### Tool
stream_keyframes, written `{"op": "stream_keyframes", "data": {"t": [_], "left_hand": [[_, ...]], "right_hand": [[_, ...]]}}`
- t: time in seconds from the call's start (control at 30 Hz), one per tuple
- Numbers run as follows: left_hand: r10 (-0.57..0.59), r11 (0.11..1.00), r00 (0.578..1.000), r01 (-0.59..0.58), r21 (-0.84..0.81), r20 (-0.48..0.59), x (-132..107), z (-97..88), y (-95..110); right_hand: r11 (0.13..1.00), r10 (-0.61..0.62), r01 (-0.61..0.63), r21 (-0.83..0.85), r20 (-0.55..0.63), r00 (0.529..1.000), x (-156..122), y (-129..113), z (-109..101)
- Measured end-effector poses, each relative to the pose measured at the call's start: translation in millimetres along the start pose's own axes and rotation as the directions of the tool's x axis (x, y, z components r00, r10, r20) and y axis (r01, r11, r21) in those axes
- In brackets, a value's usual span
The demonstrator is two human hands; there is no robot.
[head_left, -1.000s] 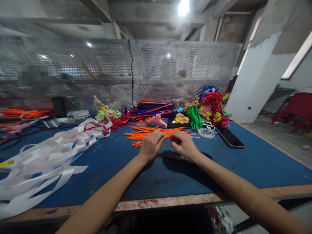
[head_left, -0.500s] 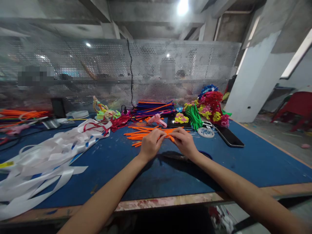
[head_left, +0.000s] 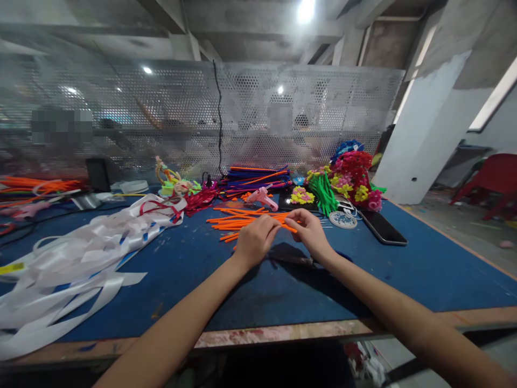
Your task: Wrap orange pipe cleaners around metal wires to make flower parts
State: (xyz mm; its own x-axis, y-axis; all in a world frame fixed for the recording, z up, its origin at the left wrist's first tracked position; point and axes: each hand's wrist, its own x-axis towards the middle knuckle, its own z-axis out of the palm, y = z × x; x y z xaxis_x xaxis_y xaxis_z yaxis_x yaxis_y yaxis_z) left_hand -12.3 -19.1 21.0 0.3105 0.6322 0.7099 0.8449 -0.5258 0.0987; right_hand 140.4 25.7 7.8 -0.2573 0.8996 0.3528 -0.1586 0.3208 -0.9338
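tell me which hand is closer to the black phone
Right. The right hand is just left of the black phone; the left hand, sharing its orange pipe cleaner, is farther left, beyond it.

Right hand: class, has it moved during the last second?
Yes, slightly: the right hand, pinching an orange pipe cleaner, shifted rightward and farther away, nearer the round white disc.

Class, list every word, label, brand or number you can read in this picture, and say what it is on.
None can be read.
The yellow tag on the white ribbons and the round disc by the phone are too small to read.
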Motion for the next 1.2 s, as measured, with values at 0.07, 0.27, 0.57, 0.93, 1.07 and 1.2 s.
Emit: {"op": "stream_keyframes", "data": {"t": [0.07,0.27,0.57,0.93,1.07,1.2], "left_hand": [[-0.012,1.000,0.999,0.011,0.016,0.038,0,0.1,1],[-0.025,0.998,0.994,0.032,-0.062,0.102,0,-1.2,4],[-0.133,0.960,0.988,0.149,-0.239,0.082,2,-1.8,2],[-0.093,0.965,0.994,0.103,-0.240,0.052,3,-1.4,1],[-0.067,0.982,0.996,0.077,-0.171,0.063,4,-3.1,-1],[-0.051,0.992,0.997,0.058,-0.113,0.066,4,-4.3,-2]], "right_hand": [[0.999,-0.018,0.018,-0.032,-0.023,1.000,-1,0,1],[0.955,-0.192,0.197,-0.222,0.046,0.980,-6,-1,2],[0.899,-0.333,0.338,-0.278,0.066,0.941,-13,-5,3],[0.591,-0.529,0.549,-0.591,0.230,0.817,-13,-12,-1],[0.559,-0.485,0.524,-0.642,0.260,0.835,-12,-11,-3],[0.580,-0.466,0.531,-0.618,0.284,0.838,-8,-7,-5]]}}
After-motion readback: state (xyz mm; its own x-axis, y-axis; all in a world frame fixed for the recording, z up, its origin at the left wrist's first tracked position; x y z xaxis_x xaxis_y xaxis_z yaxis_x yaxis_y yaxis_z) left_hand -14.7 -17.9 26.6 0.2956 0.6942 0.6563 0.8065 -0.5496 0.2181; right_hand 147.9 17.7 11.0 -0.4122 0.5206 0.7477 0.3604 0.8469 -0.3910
